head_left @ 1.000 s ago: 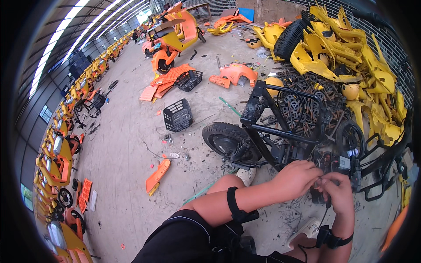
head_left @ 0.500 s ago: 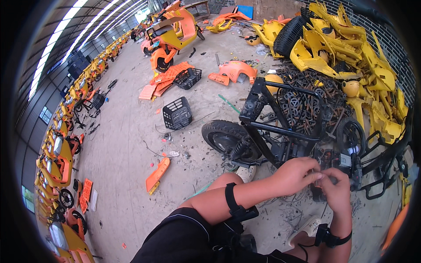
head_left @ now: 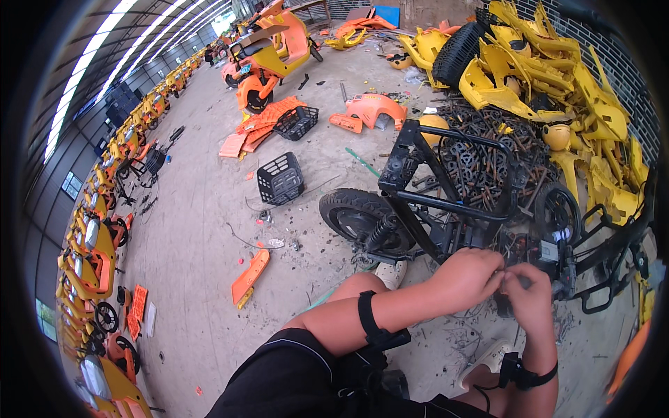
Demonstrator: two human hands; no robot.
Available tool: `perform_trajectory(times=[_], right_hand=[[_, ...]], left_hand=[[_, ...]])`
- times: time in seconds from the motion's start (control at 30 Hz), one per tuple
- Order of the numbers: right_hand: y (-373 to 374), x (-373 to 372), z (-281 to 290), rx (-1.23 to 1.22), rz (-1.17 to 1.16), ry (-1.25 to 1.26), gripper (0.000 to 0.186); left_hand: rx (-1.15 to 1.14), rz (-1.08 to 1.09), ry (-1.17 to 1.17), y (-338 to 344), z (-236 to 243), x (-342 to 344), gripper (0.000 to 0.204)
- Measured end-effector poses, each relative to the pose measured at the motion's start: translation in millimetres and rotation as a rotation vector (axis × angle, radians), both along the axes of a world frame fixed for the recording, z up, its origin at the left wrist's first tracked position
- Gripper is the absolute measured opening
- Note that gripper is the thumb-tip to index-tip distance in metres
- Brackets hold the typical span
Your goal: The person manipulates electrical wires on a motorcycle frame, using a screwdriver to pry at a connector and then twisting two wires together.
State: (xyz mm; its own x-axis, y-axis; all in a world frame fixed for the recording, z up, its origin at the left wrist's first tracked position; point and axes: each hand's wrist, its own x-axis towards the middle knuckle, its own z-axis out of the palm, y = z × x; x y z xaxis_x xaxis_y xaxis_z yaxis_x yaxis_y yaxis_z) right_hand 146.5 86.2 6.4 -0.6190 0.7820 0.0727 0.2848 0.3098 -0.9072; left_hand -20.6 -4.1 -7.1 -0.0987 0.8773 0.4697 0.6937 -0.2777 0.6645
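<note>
Both of my hands are together over the low middle part of a stripped black scooter frame point(head_left: 456, 206). The fingers of my left hand point(head_left: 472, 276) are bent and pinched, their tips mostly turned from view. Facing it, my right hand point(head_left: 529, 294) pinches with thumb and forefinger. Whatever lies between the fingertips is too small to make out. Just beyond the hands, loose wiring and a dark reddish component point(head_left: 533, 249) sit in the frame. The frame's thick black tyre point(head_left: 357, 217) and coil shock absorber point(head_left: 382, 233) are to the left of my hands.
Behind the frame lies a heap of dark metal parts point(head_left: 481, 157), with yellow body panels point(head_left: 557, 90) piled at the wall. Black baskets point(head_left: 280, 180) and orange panels point(head_left: 251, 277) lie on the floor. An orange-yellow scooter point(head_left: 275, 56) stands farther back; a scooter row point(head_left: 94, 258) lines the left.
My fingertips have drawn slightly apart, and my right hand has shifted a little left with its fingers less bunched. The frame stays in place.
</note>
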Motion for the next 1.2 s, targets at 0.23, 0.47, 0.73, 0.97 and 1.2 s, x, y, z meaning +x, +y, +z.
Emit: perform_trajectory(times=[0.23,0.47,0.73,0.97,1.2], right_hand=[[-5,-6,3,0.14,0.021,-0.071,0.009],[-8,-10,-1,0.182,0.026,-0.088,0.01],[-5,-9,-3,-0.043,0.004,-0.152,0.01],[-7,-8,-8,-0.123,-0.016,-0.083,0.009],[-10,-8,-5,-0.305,-0.035,0.036,0.009]], left_hand=[[-0.119,0.067,0.233,-3,-6,6,0.022],[-0.08,0.11,0.338,-5,-14,10,0.021],[-0.055,0.13,0.415,-6,-16,12,0.032],[-0.046,0.127,0.422,-7,-10,10,0.035],[0.053,0.069,0.338,-3,-8,7,0.025]])
